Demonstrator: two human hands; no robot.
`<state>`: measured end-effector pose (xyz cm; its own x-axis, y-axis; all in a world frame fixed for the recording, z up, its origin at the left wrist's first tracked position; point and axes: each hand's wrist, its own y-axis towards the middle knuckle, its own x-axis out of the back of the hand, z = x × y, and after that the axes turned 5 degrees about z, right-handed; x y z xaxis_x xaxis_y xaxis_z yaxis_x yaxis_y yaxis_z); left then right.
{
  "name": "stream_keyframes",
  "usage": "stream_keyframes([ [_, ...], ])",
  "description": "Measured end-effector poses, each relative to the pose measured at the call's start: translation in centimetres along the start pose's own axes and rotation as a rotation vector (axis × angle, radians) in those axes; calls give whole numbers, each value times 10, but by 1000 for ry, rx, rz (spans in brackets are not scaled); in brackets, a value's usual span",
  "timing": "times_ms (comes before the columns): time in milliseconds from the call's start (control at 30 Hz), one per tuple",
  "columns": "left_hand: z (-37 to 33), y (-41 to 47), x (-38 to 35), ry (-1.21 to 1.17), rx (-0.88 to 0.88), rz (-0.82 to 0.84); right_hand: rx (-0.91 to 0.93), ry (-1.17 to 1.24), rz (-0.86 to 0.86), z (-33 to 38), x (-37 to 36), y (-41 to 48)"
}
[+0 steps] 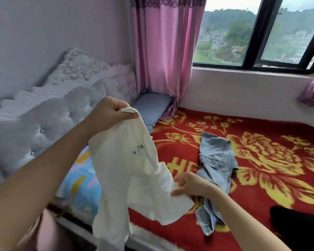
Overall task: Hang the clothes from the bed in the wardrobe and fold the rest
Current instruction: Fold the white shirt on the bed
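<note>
A white shirt (127, 178) hangs in the air above the near edge of the bed, with a small printed label visible inside. My left hand (111, 110) is raised and pinches its collar. Lower down, my right hand (190, 183) grips a fold of the same shirt near its middle. A light blue denim garment (215, 169) lies crumpled on the red and gold blanket (261, 160), just beyond my right hand. A black garment (297, 227) lies at the lower right of the bed.
A grey tufted headboard (49, 113) stands at the left. A blue pillow (150, 107) and a patterned pillow (80, 183) lie by it. Pink curtains (163, 51) hang beside the window (261, 33). The wardrobe is not in view.
</note>
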<state>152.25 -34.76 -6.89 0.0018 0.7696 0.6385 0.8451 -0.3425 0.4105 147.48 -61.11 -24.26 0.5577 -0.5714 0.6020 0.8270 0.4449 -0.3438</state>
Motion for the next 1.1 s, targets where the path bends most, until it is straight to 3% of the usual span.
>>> stream_keyframes([
  [100, 3, -9, 9, 26, 71, -3, 34, 164, 15, 10, -32, 15],
  [167, 11, -13, 20, 47, 97, -18, 33, 268, -74, 11, -25, 16],
  [300, 38, -30, 55, 224, 161, 35, 70, 502, -572, 10, 33, 6],
  [367, 50, -42, 67, 330, 198, 152, 125, 433, -775, 19, 59, 4],
  [533, 64, -52, 84, 467, 322, 361, 351, 283, -1066, 61, 97, 0],
  [633, 78, -63, 90, 376, 425, 378, 328, 205, -1056, 60, 110, -3],
  [733, 82, -73, 89, 228, 416, 249, 292, 109, -1011, 53, 114, -12],
  [900, 66, -81, 96, 64, 278, -65, 340, 69, -1028, 54, 129, -45],
  [1033, 50, -69, 109, -3, 143, -204, 460, 46, -1079, 65, 143, -62],
  [1100, 53, -53, 108, 59, 129, -195, 440, 76, -1078, 62, 146, -53],
])
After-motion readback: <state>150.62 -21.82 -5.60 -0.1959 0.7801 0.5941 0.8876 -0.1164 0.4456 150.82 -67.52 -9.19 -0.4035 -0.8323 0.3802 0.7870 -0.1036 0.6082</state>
